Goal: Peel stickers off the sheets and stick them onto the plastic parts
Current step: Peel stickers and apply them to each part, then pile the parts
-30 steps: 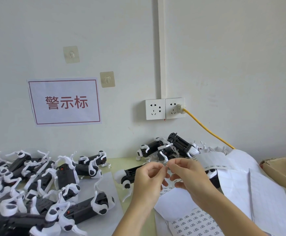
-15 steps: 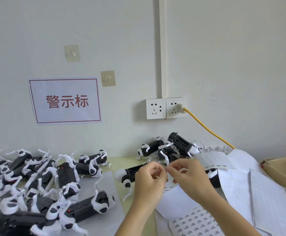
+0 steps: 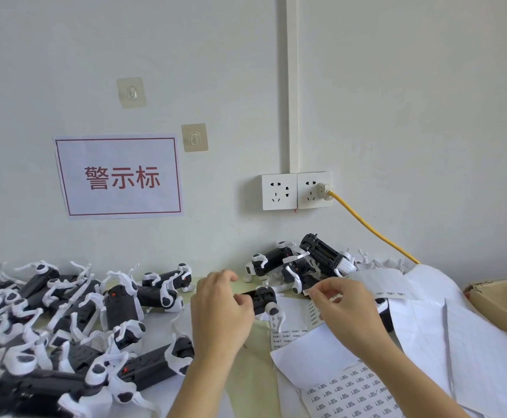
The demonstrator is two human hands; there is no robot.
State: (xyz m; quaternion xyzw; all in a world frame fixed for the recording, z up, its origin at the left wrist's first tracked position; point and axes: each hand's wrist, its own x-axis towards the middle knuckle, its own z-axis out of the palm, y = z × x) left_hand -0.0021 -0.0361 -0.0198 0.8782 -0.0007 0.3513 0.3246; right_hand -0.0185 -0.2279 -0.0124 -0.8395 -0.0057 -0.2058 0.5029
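Head cam: left hand is gripping a black-and-white plastic part w/ curled fingers, just above the table. Right hand is pinching a small sticker at its fingertips, near the part but apart from it. Sticker sheets are lying under and right of the right forearm, hiding some of them. Pile of parts is crowding the left; more parts are sitting behind the hands by the wall. Cardboard box is sitting far right; yellow cable is running from the wall socket.
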